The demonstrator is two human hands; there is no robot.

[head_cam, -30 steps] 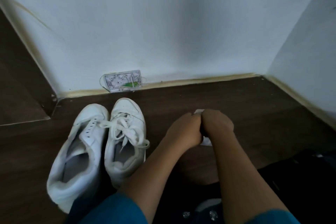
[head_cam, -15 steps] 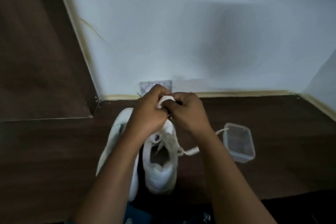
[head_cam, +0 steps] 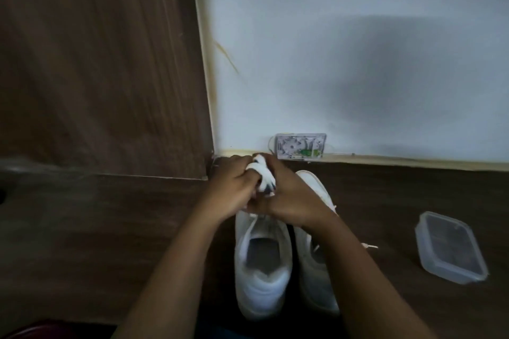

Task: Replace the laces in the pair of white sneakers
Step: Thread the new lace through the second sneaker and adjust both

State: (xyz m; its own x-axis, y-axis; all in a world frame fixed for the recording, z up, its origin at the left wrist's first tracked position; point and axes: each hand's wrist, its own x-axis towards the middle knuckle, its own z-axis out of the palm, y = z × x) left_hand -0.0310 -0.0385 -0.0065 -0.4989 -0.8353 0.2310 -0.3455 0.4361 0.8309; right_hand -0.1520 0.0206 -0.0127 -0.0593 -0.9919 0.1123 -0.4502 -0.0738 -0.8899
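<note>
Two white sneakers stand side by side on the dark wood floor, toes toward the wall. The left sneaker [head_cam: 261,270] shows its open collar; the right sneaker [head_cam: 316,278] is partly under my right forearm, and a lace end [head_cam: 369,246] trails from it to the right. Above the toes, my left hand [head_cam: 234,190] and my right hand [head_cam: 289,201] meet and both grip a bundled white lace [head_cam: 261,170] between their fingers. How the bundle is wound is hidden by the fingers.
A clear plastic container [head_cam: 449,248] lies on the floor to the right. A small transparent box [head_cam: 300,146] leans against the white wall at the skirting. A brown wooden panel [head_cam: 104,63] rises on the left.
My hands rose from the floor at the right, where the container now shows, to above the sneakers' toes, carrying the white bundle. The view shifted right and up; the hands keep working the bundle.
</note>
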